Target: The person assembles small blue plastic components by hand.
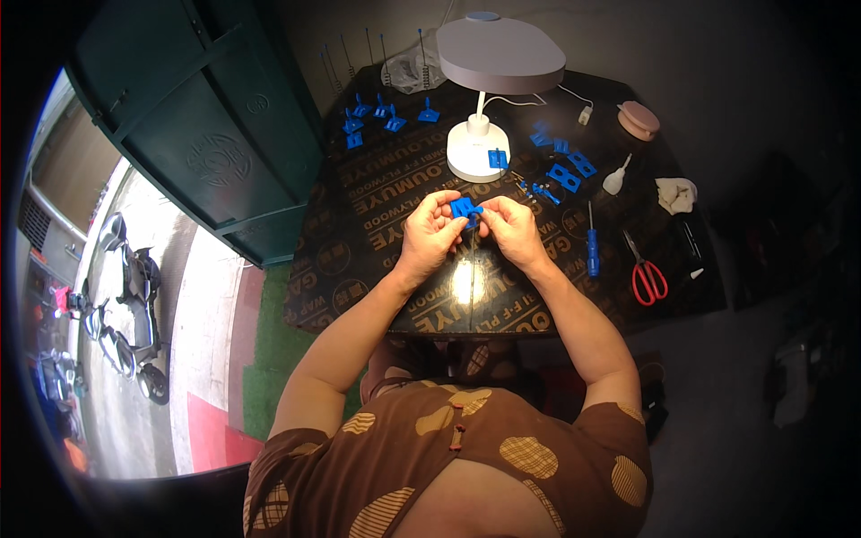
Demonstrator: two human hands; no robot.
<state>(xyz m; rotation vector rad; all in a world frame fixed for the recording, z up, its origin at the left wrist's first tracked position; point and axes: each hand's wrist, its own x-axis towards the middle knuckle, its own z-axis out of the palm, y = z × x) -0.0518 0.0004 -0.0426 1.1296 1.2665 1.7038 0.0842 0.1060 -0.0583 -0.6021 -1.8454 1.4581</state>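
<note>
Between my two hands, over the middle of the table, is a small blue plastic part [464,208]. My left hand [432,231] grips it by its left side, thumb toward me. The fingers of my right hand [509,229] pinch at its right edge, where a small blue piece sticks out; the exact grip there is too small to make out. A thin dark line, like a wire, runs down from the part toward the table's near edge. Just beyond my hands stands a white desk lamp [478,152], with a blue plate [498,159] on its base.
Blue plates [564,177] and small pieces lie right of the lamp. A screwdriver [592,251], red-handled scissors [649,282], a white dropper bottle [615,181], a cloth [675,195] and a pink round case [638,120] are further right. Blue assemblies [395,121] and upright springs [425,76] stand far left.
</note>
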